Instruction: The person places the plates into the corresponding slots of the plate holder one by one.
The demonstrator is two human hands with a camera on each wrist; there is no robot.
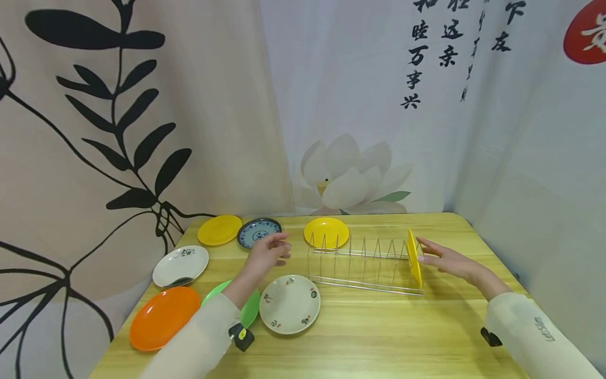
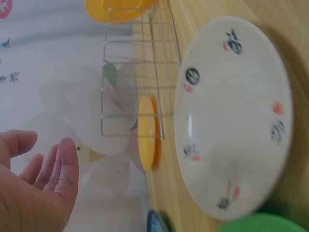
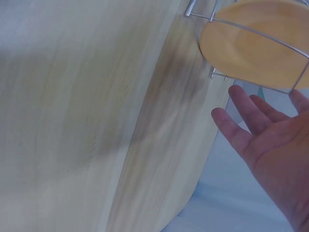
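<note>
A yellow plate [image 1: 414,260] stands upright in the right end slot of a wire dish rack [image 1: 364,287]. Beside it is my right hand [image 1: 454,265], fingers spread and extended toward the plate's outer face. In the right wrist view the fingers hold nothing, and the same plate [image 3: 256,53] sits behind the rack's wires. My left hand [image 1: 265,258] hovers above the table, left of the rack, with loosely bent fingers and nothing in them. Below it lie a white plate with small printed motifs [image 1: 290,305] and a green plate [image 1: 250,310], partly hidden by the left forearm.
Behind the rack lies another yellow plate [image 1: 326,231]. Toward the left are a blue patterned plate [image 1: 258,231], a yellow plate [image 1: 220,230], a white plate with a dark design [image 1: 181,265] and an orange plate [image 1: 164,318]. A printed curtain hangs behind the wooden table [image 1: 379,337].
</note>
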